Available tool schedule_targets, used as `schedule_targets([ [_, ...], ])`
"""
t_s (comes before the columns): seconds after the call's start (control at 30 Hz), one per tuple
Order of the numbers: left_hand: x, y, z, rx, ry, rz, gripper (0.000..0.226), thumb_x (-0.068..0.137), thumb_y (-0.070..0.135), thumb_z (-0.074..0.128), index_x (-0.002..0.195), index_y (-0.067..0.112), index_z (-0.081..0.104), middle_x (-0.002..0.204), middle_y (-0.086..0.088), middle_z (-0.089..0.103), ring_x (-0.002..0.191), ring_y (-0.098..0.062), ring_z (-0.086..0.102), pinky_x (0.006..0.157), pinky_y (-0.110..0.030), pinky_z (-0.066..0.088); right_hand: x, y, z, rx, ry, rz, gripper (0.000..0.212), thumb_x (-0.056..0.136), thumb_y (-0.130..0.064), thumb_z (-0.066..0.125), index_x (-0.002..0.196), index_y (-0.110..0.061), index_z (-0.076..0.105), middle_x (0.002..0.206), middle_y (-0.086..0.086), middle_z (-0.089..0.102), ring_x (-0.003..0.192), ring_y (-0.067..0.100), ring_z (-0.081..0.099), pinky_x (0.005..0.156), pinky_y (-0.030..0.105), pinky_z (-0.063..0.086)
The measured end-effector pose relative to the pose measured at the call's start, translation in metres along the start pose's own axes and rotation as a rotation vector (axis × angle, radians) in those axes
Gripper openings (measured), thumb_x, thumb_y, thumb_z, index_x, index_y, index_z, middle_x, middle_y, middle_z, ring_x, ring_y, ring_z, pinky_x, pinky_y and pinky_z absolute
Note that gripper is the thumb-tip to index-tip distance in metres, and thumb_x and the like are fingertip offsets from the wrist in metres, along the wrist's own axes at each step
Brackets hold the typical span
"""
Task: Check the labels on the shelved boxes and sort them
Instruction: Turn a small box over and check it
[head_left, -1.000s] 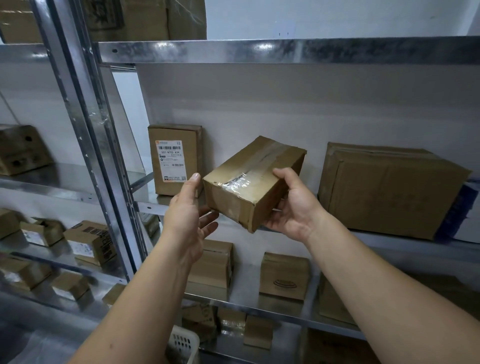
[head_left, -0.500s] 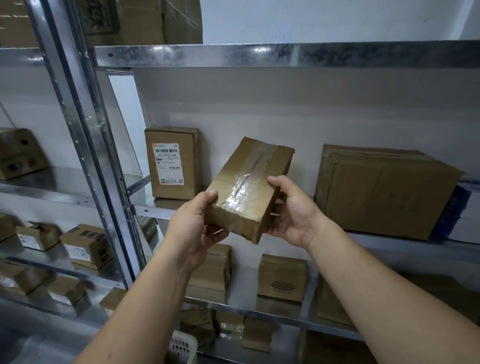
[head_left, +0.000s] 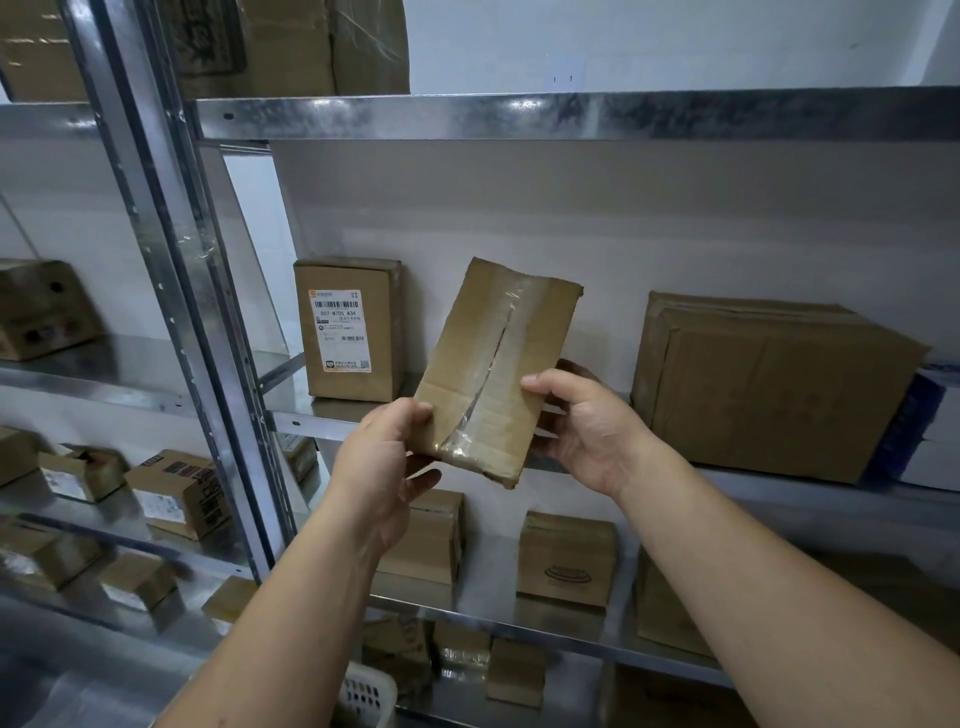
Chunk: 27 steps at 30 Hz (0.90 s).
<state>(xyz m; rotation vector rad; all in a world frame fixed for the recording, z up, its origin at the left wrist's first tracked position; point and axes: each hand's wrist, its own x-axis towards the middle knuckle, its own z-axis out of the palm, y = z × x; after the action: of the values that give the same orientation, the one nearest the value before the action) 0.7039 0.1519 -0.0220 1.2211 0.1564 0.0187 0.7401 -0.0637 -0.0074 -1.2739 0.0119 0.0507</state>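
- I see a tall grey galvanised-steel shelving unit (head_left: 519, 117) filling the view, its shelves carrying brown cardboard boxes.
- Largest on the middle shelf is a wide, plain brown cardboard carton (head_left: 769, 384), toward the right end; no label shows on its facing side.
- Toward the left end of that shelf stands an upright brown cardboard box with a white printed barcode label (head_left: 349, 328), label facing me.
- Between those two, held in the air just in front of the shelf's front edge, is the small flat brown cardboard box sealed with clear tape (head_left: 498, 369). Only its taped face shows; no label is visible.
- My left hand (head_left: 382, 467) grips its lower left corner; my right hand (head_left: 587, 431) clasps its lower right edge.
- My judgement: checking is under way, this box's label is still unfound, and many boxes on the lower shelves remain unsorted.
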Motion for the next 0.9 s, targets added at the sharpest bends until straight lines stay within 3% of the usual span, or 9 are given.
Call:
schedule_targets([
  [0.07, 0.0, 0.0, -0.002, 0.043, 0.001, 0.021, 0.027, 0.088, 0.029, 0.072, 0.112, 0.018, 0.076, 0.09, -0.002, 0.071, 0.087, -0.023, 0.063, 0.092, -0.047, 0.047, 0.002, 0.0, -0.002, -0.004, -0.032, -0.051, 0.074, 0.08, -0.009, 0.083, 0.149, -0.02, 0.06, 0.131, 0.013, 0.077, 0.125, 0.04, 0.072, 0.105, 0.061, 0.059],
  [0.17, 0.002, 0.001, -0.002, 0.105, -0.011, 0.047, 0.047, 0.074, 0.036, 0.07, 0.119, 0.024, 0.079, 0.107, -0.003, 0.079, 0.103, -0.026, 0.068, 0.093, -0.048, 0.047, 0.0, -0.001, -0.005, -0.066, -0.063, -0.133, 0.069, 0.085, 0.008, 0.073, 0.146, -0.021, 0.06, 0.132, 0.014, 0.075, 0.124, 0.038, 0.071, 0.109, 0.055, 0.058],
  [0.33, 0.003, 0.003, -0.002, 0.168, 0.019, 0.068, 0.049, 0.074, 0.037, 0.07, 0.122, 0.03, 0.077, 0.123, -0.002, 0.079, 0.122, -0.028, 0.069, 0.108, -0.055, 0.052, -0.006, -0.005, -0.005, -0.202, -0.095, -0.225, 0.082, 0.083, 0.022, 0.068, 0.147, -0.026, 0.053, 0.135, 0.012, 0.068, 0.126, 0.035, 0.067, 0.103, 0.049, 0.061],
  [0.5, -0.001, 0.01, 0.001, 0.184, 0.02, 0.127, 0.036, 0.081, 0.041, 0.072, 0.115, 0.031, 0.078, 0.118, -0.001, 0.079, 0.123, -0.034, 0.065, 0.109, -0.059, 0.05, -0.014, -0.013, -0.001, -0.386, -0.107, -0.305, 0.094, 0.081, 0.018, 0.077, 0.148, -0.039, 0.044, 0.135, 0.003, 0.061, 0.126, 0.025, 0.063, 0.092, 0.044, 0.061],
  [0.67, -0.009, 0.017, 0.007, 0.173, -0.013, 0.174, 0.031, 0.081, 0.044, 0.074, 0.11, 0.035, 0.08, 0.125, -0.017, 0.075, 0.125, -0.043, 0.065, 0.107, -0.061, 0.051, -0.02, -0.02, 0.003, -0.466, -0.106, -0.38, 0.1, 0.076, 0.006, 0.086, 0.146, -0.049, 0.04, 0.136, -0.004, 0.06, 0.123, 0.02, 0.063, 0.091, 0.043, 0.065],
  [0.8, -0.009, 0.018, 0.009, 0.168, -0.035, 0.209, 0.028, 0.081, 0.044, 0.073, 0.107, 0.038, 0.08, 0.117, -0.015, 0.077, 0.114, -0.041, 0.067, 0.099, -0.057, 0.053, -0.021, -0.021, 0.002, -0.509, -0.098, -0.436, 0.099, 0.081, 0.007, 0.087, 0.15, -0.045, 0.038, 0.138, -0.006, 0.058, 0.124, 0.017, 0.063, 0.094, 0.039, 0.065],
  [0.9, -0.012, 0.02, 0.01, 0.18, -0.05, 0.22, 0.033, 0.078, 0.048, 0.076, 0.109, 0.037, 0.08, 0.111, -0.008, 0.076, 0.109, -0.032, 0.067, 0.097, -0.052, 0.053, -0.022, -0.023, 0.001, -0.545, -0.084, -0.457, 0.099, 0.083, 0.005, 0.088, 0.151, -0.044, 0.036, 0.138, -0.01, 0.056, 0.124, 0.012, 0.061, 0.088, 0.029, 0.063],
])
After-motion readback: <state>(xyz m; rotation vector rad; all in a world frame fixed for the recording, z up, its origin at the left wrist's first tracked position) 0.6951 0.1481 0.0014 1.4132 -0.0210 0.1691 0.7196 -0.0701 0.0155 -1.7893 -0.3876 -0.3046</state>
